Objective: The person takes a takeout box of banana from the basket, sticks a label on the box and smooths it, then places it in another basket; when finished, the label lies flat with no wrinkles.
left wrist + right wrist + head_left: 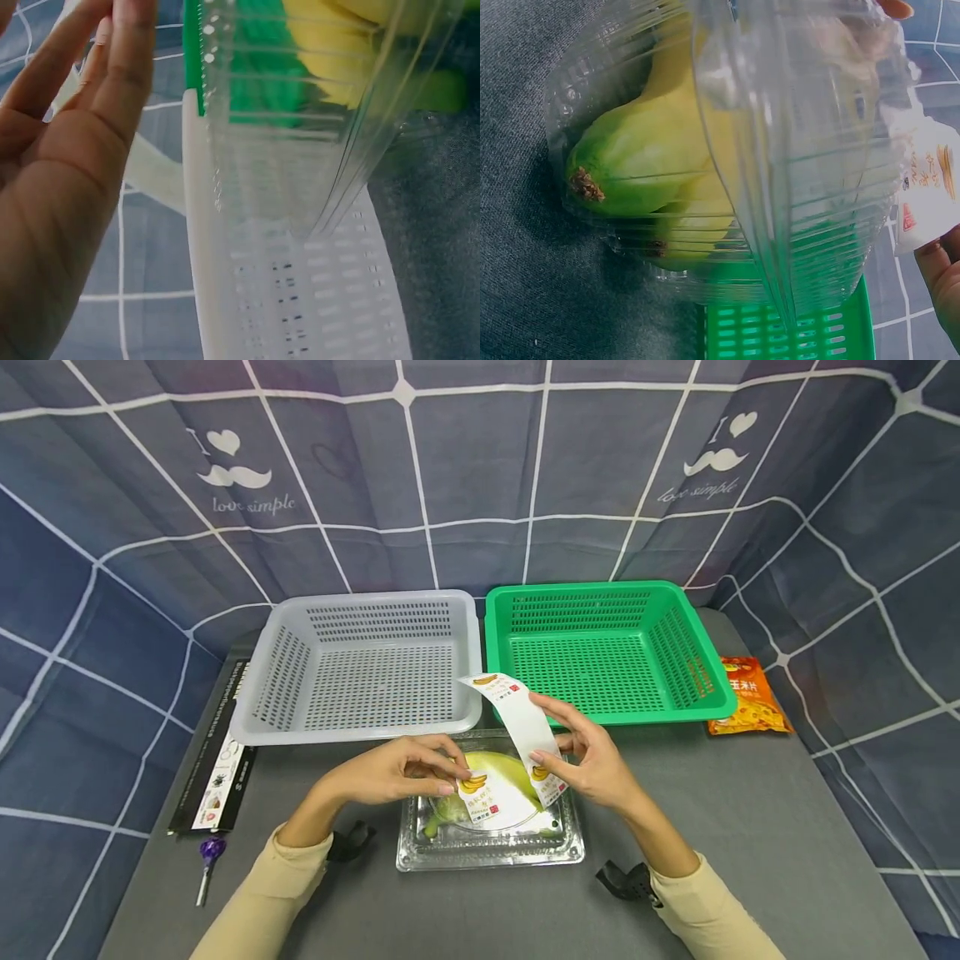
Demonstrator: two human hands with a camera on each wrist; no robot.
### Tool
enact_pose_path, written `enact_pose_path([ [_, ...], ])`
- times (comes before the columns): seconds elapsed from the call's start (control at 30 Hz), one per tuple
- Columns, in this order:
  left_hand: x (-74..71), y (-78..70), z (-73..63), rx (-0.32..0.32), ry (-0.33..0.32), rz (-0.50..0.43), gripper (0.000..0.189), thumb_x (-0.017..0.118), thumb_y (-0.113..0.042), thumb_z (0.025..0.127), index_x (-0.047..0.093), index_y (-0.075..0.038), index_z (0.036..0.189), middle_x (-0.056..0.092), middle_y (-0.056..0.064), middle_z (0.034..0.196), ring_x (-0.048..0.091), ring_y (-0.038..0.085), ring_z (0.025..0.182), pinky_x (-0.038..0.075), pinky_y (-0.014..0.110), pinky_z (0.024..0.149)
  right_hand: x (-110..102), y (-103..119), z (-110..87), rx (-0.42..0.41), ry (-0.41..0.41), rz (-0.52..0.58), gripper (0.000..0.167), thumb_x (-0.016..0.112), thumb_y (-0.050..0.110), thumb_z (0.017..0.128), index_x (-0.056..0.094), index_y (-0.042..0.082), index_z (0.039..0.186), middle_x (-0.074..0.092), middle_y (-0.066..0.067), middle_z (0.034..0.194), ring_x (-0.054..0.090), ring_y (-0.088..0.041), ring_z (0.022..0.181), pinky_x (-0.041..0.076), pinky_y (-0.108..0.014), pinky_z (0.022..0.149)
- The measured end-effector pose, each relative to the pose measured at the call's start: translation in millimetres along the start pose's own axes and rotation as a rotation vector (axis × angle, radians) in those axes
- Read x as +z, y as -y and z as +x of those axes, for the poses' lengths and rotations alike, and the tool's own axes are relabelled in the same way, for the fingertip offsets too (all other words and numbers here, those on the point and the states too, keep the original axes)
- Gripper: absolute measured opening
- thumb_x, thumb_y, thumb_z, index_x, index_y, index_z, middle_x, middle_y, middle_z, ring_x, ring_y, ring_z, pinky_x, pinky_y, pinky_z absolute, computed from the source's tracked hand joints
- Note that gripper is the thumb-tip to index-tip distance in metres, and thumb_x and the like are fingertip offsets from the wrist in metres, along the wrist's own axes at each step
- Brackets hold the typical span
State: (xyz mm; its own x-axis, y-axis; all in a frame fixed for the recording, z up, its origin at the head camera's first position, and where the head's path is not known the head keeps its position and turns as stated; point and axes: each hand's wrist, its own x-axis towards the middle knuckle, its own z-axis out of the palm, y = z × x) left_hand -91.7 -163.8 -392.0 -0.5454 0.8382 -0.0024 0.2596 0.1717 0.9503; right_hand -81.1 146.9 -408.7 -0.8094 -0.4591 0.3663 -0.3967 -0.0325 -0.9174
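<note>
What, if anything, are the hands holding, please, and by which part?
The left hand pinches a banana label by its upper-left corner; the right hand holds a label strip by its right edge.

Near the right edge of the table [450,918], the green basket [611,717] hides part of the orange bag [750,697]. The label strip [528,722] covers some of the fruit [498,762]; its smallest letters are unreadable. The left wrist view's edge cuts the left hand [71,165].

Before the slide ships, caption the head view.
Left hand pinches a label and right hand holds a label strip over a clear box of fruit.
</note>
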Motion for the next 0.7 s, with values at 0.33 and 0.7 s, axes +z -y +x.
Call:
enact_pose_path([
  [0.33, 8.0, -3.2, 13.5, -0.034, 0.033, 0.311, 0.029, 0.061, -0.026, 0.098, 0.071, -0.007, 0.117, 0.059, 0.004, 0.116, 0.054, 0.005, 0.076, 0.050, 0.022, 0.070, -1.1, -2.4, -1.2, 0.003, -0.004, -0.033, 0.070, 0.064, -0.016, 0.084, 0.038, -0.001, 0.147, 0.039, -0.028, 0.149, 0.072, -0.013, 0.082, 0.057, -0.032, 0.061],
  [0.7, 13.4, -2.8, 9.3, -0.085, -0.016, 0.383, 0.026, 0.064, -0.026, 0.096, 0.074, -0.009, 0.113, 0.051, 0.007, 0.134, 0.051, 0.001, 0.071, 0.047, 0.022, 0.067, -1.1, -3.2, -0.5, 0.009, -0.001, -0.065, 0.069, 0.064, -0.014, 0.085, 0.040, 0.001, 0.147, 0.040, -0.025, 0.149, 0.072, -0.014, 0.086, 0.057, -0.031, 0.067],
])
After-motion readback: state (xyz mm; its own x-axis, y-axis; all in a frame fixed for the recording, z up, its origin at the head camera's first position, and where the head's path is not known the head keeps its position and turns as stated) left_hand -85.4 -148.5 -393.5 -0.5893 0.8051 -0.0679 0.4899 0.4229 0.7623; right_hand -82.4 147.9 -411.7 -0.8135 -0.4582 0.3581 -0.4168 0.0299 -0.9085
